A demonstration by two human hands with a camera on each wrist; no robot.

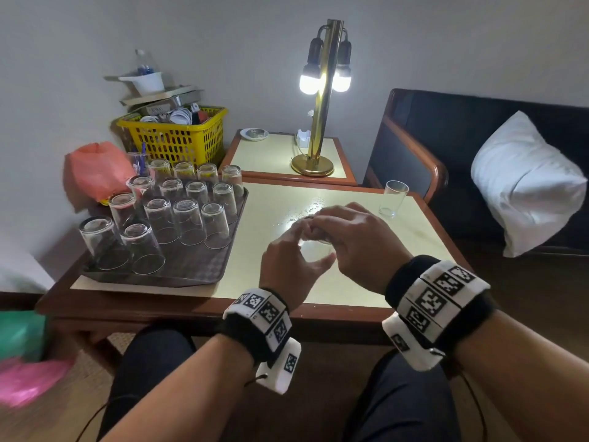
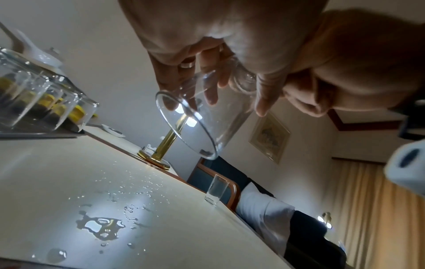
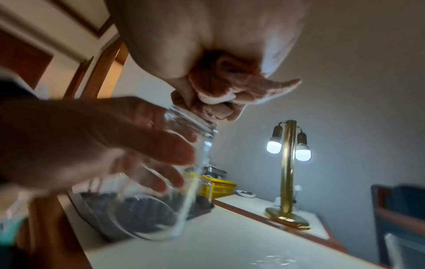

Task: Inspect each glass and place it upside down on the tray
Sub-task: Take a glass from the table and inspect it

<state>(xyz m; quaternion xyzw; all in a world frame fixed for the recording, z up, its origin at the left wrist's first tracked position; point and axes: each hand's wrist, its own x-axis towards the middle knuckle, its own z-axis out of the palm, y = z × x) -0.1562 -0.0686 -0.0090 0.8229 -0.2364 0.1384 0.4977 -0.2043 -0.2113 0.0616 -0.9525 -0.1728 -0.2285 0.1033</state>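
A clear glass [image 2: 202, 116] is being held above the desk [image 1: 366, 282] at the centre of the frame, tilted with its mouth down and toward the tray. The right hand [image 1: 353, 240] is gripping its base with curled fingers [image 3: 218, 109], while the left hand [image 1: 287, 266] is resting straight, spread fingers [image 2: 211, 91] along its side.

The dark tray [image 1: 191, 269] is sitting at the left of the desk, carrying rows of glasses [image 1: 188, 221] standing upside down. One more upright glass [image 1: 393, 199] is standing alone near the desk's far right edge. Spilled water drops [image 2: 101, 225] are lying on the desk under the hands.

Behind the tray, a yellow basket [image 1: 178, 138] is holding cables and boxes, with a pink bag [image 1: 95, 170] beside it. A lit brass lamp [image 1: 322, 100] is standing on a side table [image 1: 274, 154] in the upper middle, next to a small white dish [image 1: 254, 134]. A white pillow [image 1: 526, 183] is lying on the dark sofa [image 1: 446, 122] at the right.
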